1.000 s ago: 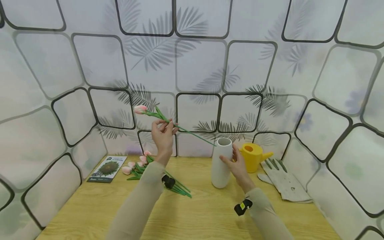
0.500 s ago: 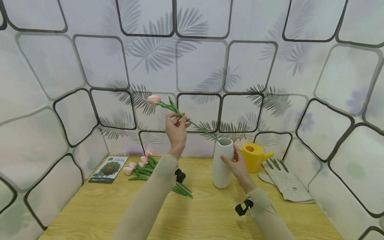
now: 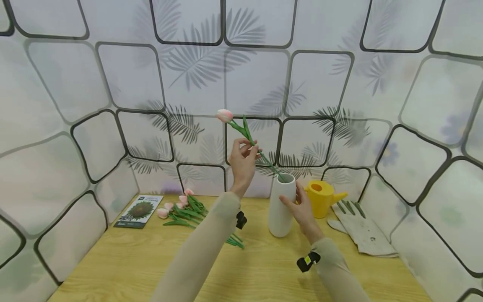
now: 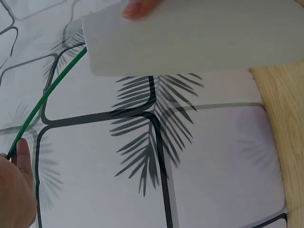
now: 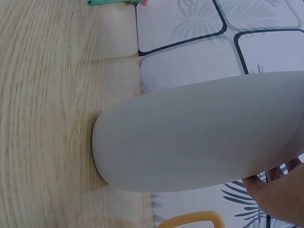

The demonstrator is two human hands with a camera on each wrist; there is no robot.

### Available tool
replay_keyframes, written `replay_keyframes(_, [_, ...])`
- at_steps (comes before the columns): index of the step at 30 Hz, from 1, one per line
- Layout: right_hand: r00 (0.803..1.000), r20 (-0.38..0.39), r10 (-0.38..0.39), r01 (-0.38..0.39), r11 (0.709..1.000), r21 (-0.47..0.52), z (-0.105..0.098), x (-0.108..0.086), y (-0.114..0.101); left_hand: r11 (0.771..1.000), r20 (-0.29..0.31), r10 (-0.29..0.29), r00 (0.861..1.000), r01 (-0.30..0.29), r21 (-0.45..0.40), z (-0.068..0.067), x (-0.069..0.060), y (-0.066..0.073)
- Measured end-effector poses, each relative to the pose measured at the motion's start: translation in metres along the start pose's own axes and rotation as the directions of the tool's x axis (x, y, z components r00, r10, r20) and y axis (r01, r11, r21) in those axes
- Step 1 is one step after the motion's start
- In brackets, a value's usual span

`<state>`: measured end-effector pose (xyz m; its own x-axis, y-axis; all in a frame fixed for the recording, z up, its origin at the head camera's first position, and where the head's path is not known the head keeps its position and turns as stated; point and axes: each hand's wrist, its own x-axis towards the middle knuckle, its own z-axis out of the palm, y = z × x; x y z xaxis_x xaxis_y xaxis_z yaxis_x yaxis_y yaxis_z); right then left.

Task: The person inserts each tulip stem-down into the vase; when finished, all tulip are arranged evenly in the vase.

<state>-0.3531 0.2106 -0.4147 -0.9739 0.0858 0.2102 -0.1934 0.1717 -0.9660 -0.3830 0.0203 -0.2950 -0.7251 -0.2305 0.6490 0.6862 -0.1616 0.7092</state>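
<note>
A pink tulip (image 3: 224,115) with green leaves is pinched by its stem in my left hand (image 3: 243,161), up and left of the white vase (image 3: 280,214). Its green stem (image 4: 46,95) slants down to the right, and the lower end passes inside the vase's mouth. My right hand (image 3: 302,209) grips the upper right side of the vase, thumb on the front. The vase stands upright on the table, its base (image 5: 107,152) resting on the wood. Several more pink tulips (image 3: 183,209) lie on the table, partly hidden behind my left forearm.
A yellow watering can (image 3: 320,199) stands just right of the vase. Light gloves (image 3: 364,233) lie farther right, against the side wall. A packet with a sunflower picture (image 3: 139,211) lies at the back left of the wooden table (image 3: 264,272). Patterned walls enclose the table.
My left hand has moved right and slightly up with the tulip, which now leans more steeply. Its stem end has gone from the vase's rim into the mouth. My right hand stays on the vase.
</note>
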Motion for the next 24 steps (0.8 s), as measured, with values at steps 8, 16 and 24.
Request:
replay_keyframes(8, [1.0,-0.005,-0.013,0.013,1.0,0.019,0.001,-0.001,0.0,1.0,0.083,-0.001,0.997,-0.001,0.023,0.007,-0.004,-0.002])
replay_keyframes(16, [1.0,0.009,-0.005,0.005,1.0,0.009,0.001,-0.002,0.0,0.984,0.191,0.025,0.981,-0.059,0.171,0.019,-0.016,-0.011])
replay_keyframes(24, [1.0,0.021,0.019,-0.019,1.0,0.013,-0.001,0.001,0.002,0.963,0.241,-0.001,0.971,-0.064,0.26,0.03,-0.025,-0.019])
